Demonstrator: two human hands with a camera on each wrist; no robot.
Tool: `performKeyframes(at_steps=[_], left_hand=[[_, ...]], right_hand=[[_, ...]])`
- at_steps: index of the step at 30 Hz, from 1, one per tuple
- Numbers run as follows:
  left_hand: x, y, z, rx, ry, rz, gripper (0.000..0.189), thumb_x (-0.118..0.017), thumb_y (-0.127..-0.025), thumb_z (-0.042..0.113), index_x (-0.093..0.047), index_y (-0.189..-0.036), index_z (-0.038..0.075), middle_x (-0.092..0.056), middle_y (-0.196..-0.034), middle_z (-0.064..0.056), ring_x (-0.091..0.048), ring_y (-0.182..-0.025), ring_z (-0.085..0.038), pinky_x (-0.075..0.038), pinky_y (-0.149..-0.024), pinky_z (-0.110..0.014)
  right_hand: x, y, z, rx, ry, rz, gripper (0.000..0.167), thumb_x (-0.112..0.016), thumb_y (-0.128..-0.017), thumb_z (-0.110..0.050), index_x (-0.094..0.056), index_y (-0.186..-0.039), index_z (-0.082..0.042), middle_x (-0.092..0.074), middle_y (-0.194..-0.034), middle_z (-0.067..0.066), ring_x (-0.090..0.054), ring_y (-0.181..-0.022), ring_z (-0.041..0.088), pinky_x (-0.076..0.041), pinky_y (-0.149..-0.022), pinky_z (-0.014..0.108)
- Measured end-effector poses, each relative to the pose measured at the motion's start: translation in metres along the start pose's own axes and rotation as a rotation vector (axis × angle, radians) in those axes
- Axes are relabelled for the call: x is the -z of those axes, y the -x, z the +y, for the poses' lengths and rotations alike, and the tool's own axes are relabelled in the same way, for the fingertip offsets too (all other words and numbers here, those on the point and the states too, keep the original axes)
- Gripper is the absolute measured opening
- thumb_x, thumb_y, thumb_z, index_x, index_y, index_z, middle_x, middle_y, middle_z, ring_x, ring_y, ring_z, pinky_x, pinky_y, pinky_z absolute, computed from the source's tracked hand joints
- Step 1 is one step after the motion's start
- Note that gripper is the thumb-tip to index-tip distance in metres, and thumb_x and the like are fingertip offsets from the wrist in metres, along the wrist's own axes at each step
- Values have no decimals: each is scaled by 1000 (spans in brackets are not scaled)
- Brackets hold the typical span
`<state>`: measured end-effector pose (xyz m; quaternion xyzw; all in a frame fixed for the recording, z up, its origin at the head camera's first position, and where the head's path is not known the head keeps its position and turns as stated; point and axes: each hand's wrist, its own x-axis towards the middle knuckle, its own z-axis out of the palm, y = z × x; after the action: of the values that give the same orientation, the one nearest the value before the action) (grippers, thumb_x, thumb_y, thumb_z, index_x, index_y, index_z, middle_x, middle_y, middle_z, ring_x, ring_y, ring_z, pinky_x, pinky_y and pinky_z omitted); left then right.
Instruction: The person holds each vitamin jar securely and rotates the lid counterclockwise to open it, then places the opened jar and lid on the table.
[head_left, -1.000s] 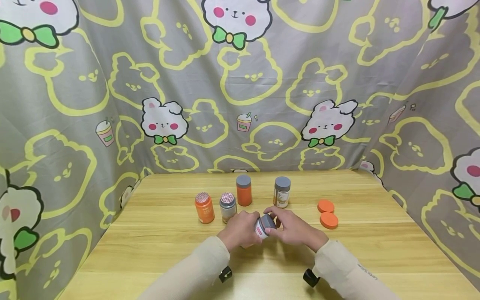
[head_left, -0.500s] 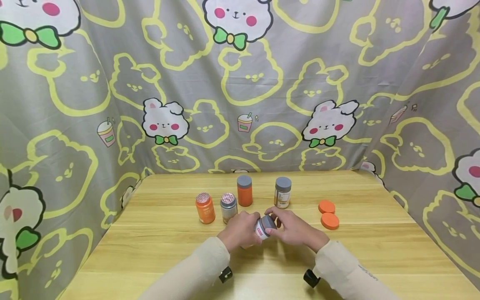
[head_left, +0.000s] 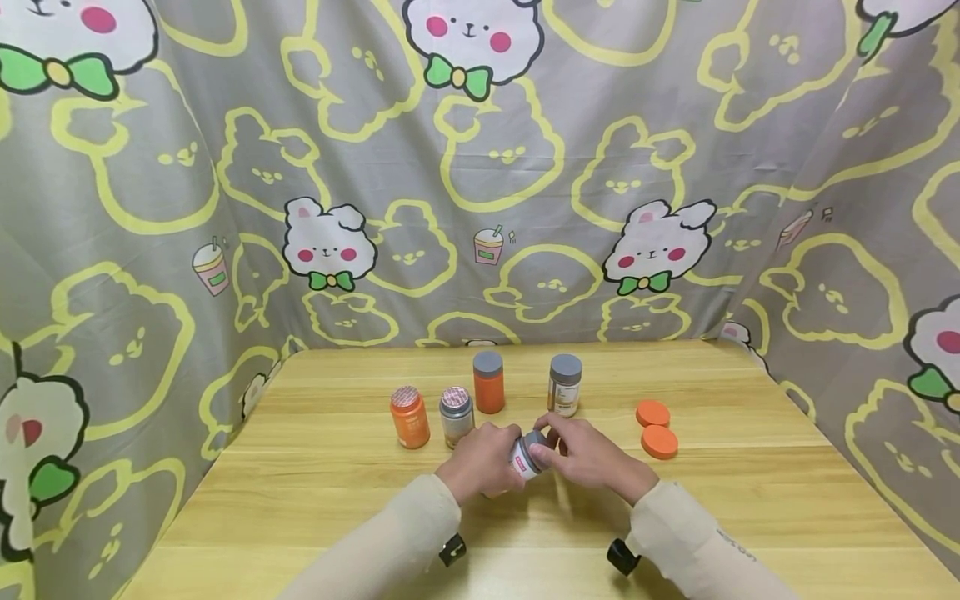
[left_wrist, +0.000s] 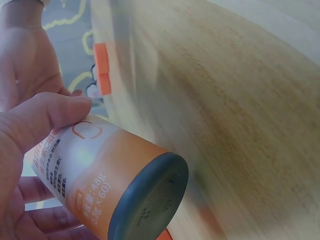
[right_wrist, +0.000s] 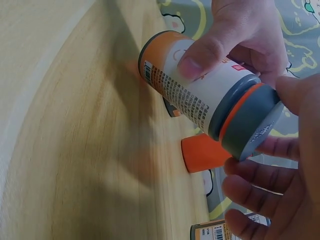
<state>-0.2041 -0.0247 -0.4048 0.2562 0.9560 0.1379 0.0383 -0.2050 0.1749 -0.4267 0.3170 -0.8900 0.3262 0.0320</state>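
Note:
In the head view, my left hand (head_left: 480,462) grips a tilted supplement bottle (head_left: 522,461) over the table. The left wrist view shows its white and orange label (left_wrist: 102,170) and dark grey base (left_wrist: 155,200). Thumb and fingers of my right hand (head_left: 596,457) pinch the bottle's grey cap (right_wrist: 252,122). An orange band (right_wrist: 240,111) shows between cap and bottle neck in the right wrist view. Just beyond the hands stand an open-topped grey bottle (head_left: 457,417) with a patterned seal and a grey-capped bottle (head_left: 564,387).
An orange bottle (head_left: 410,418) with a sealed, uncapped top stands at the left. Behind the hands is an orange bottle with a grey lid (head_left: 489,383). Two orange caps (head_left: 659,442) lie at the right of the wooden table (head_left: 360,517). Patterned curtain (head_left: 480,183) surrounds the table.
My right hand's fingers and thumb have shifted slightly around the cap, with the wrist turned a little. The left hand and the standing bottles have stayed in place.

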Motion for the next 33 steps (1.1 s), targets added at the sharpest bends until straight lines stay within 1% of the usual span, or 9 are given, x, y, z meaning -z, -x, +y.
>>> performKeyframes(at_steps=[4, 7, 15, 20, 23, 27, 30, 33], left_hand=[[0, 0, 0, -5, -24, 3, 52, -88, -66, 31, -62, -107, 11, -58, -77, 2, -52, -62, -10, -45, -55, -25], [-1, -1, 0, -4, -22, 2, 53, -88, -67, 31, -62, -108, 10, -58, -77, 2, -52, -62, -10, -44, -54, -25], [1, -1, 1, 2, -13, -5, 52, -88, -68, 31, -62, -109, 10, -57, -78, 2, -52, -63, -11, -44, -55, -24], [2, 0, 1, 4, -15, -10, 53, -87, -68, 31, -62, -109, 10, -57, -78, 2, -53, -63, -11, -45, -56, -25], [2, 0, 1, 0, -11, -3, 52, -87, -68, 31, -62, -108, 10, -57, -77, 2, -53, -63, -11, -45, -56, -25], [2, 0, 0, -9, -18, 6, 49, -87, -67, 32, -63, -104, 12, -57, -76, 3, -52, -63, -10, -45, -56, -25], [1, 0, -1, -13, -21, 6, 48, -87, -67, 33, -63, -103, 13, -57, -76, 4, -52, -63, -10, -45, -57, -25], [1, 1, -1, -12, -9, 11, 50, -88, -67, 33, -63, -105, 13, -57, -78, 3, -52, -65, -11, -45, -58, -25]], right_hand=[[0, 0, 0, 22, -11, -7, 29, -58, -97, -35, -56, -114, -12, -59, -83, -6, -53, -70, 7, -46, -60, 26], [1, 1, 0, 25, -21, -6, 29, -59, -96, -34, -56, -115, -12, -58, -84, -8, -53, -73, 7, -46, -62, 26], [2, 2, 1, 20, -65, -20, 37, -64, -94, -30, -54, -122, -8, -57, -90, -7, -53, -80, 11, -45, -65, 28], [1, 2, 1, 36, -56, -13, 38, -63, -93, -30, -54, -122, -6, -57, -92, -4, -55, -82, 14, -47, -67, 31], [1, 1, 1, 20, -30, -21, 37, -59, -96, -34, -54, -121, -6, -59, -90, -3, -55, -78, 12, -48, -65, 31], [0, 0, 0, -22, -7, -67, 35, -52, -99, -39, -54, -116, -8, -59, -81, -3, -53, -67, 7, -45, -59, 27], [-1, 0, 0, -35, -16, -89, 34, -52, -99, -40, -54, -114, -10, -58, -75, -4, -52, -63, 6, -45, -57, 26], [0, 0, -1, -35, -34, -89, 33, -53, -99, -39, -54, -115, -11, -58, -76, -5, -52, -63, 7, -45, -57, 26]])
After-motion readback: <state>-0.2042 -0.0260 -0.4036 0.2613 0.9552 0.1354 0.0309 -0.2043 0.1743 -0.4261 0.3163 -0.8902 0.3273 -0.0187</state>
